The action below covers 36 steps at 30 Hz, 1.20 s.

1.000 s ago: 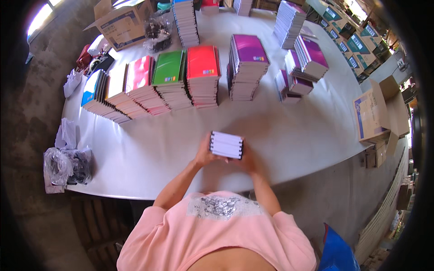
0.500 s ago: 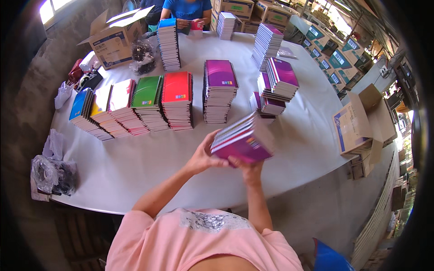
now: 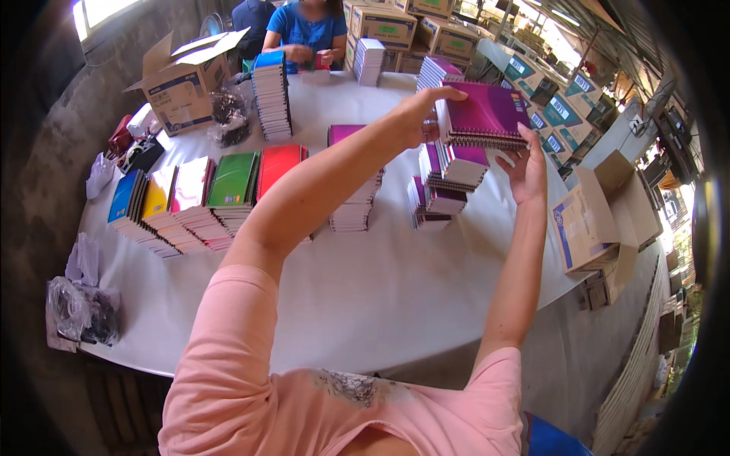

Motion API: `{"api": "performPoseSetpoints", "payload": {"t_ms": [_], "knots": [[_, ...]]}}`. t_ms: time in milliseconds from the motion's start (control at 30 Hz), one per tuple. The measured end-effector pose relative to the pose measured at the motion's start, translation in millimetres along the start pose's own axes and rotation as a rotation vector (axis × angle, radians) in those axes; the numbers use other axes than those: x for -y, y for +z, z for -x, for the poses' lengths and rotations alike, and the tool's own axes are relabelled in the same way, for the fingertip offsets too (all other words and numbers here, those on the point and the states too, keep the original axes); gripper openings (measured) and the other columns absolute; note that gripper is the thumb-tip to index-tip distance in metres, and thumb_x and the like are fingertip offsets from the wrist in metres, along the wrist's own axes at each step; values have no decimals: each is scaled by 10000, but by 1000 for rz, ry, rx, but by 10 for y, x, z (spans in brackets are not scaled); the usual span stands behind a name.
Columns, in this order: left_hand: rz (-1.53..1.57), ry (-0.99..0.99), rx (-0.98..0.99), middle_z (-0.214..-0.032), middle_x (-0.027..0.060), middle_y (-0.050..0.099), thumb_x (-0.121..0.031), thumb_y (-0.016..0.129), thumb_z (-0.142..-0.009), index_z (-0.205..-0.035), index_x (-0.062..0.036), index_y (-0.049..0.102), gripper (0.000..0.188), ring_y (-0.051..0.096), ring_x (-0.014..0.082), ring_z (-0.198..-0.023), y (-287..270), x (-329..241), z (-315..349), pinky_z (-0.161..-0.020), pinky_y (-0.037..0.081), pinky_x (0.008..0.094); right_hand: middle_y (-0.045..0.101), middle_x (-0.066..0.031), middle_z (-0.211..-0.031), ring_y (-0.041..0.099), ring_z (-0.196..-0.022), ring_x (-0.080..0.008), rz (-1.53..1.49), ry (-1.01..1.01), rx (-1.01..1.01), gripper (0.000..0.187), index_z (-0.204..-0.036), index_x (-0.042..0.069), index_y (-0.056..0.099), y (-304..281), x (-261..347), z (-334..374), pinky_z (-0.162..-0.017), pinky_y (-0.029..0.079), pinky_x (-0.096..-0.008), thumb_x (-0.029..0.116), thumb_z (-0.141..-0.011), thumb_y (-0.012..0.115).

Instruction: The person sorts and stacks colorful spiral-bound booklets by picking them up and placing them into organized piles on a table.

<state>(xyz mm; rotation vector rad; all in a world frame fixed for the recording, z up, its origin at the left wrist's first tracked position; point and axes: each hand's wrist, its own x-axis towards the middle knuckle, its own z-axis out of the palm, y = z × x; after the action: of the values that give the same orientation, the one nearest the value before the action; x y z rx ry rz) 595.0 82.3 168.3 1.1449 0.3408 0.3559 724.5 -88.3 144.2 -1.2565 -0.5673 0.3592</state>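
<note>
Both my arms reach far to the right, holding a bundle of purple spiral notebooks (image 3: pixel 484 110) above the crosswise stack of purple notebooks (image 3: pixel 465 161). My left hand (image 3: pixel 428 115) grips the bundle's left side, thumb on the top cover. At its near right corner is my right hand (image 3: pixel 525 169), thumb against the edge and fingers curled below. Whether the bundle rests on the pile beneath cannot be made out. Another purple notebook stack (image 3: pixel 350 216) is partly hidden behind my left forearm. A leaning stack (image 3: pixel 439 71) stands just behind the bundle.
Blue, yellow, pink-white, green (image 3: pixel 233 178) and red notebook stacks line the left of the white table (image 3: pixel 365 327). A tall blue-topped stack (image 3: pixel 271 95) stands behind them. Open cartons (image 3: pixel 181 95) sit at far left and right (image 3: pixel 585 220). Across the table, a person in blue (image 3: pixel 304 34) handles small items.
My hands have carried the purple notebooks from near my body forward and right, up to the crosswise pile. The bundle has turned so its top cover faces up.
</note>
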Motion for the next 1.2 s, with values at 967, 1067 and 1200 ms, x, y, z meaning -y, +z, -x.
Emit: {"api": "performPoseSetpoints", "payload": {"t_ms": [967,1067,1200], "knots": [[133,2,-223,-1313,161,378,-593,653,-634,-1288,-69,335,896,423,274,-1183,-612,261,1,-870,399,474,461,-85,-1207,456,-1047,-183,457,-506,-328,617,-1310,50,360,-972,-527,-643,-851,339,-329,350,-828,599],[405,97,123,-1067,45,535,-440,540,-823,-1160,-107,496,476,557,160,-946,-986,162,1070,-769,449,319,523,-76,-1017,483,-968,-158,457,-512,-266,484,-1263,66,449,-743,-288,-356,-874,367,-313,210,-835,620],[457,226,207,-1074,32,555,-367,501,-874,-1162,-108,506,388,563,155,-953,-1641,354,2348,-783,460,315,507,-49,-930,475,-888,-119,496,-557,-41,359,-1199,68,535,482,-8,136,-822,383,-242,125,-851,601]]}}
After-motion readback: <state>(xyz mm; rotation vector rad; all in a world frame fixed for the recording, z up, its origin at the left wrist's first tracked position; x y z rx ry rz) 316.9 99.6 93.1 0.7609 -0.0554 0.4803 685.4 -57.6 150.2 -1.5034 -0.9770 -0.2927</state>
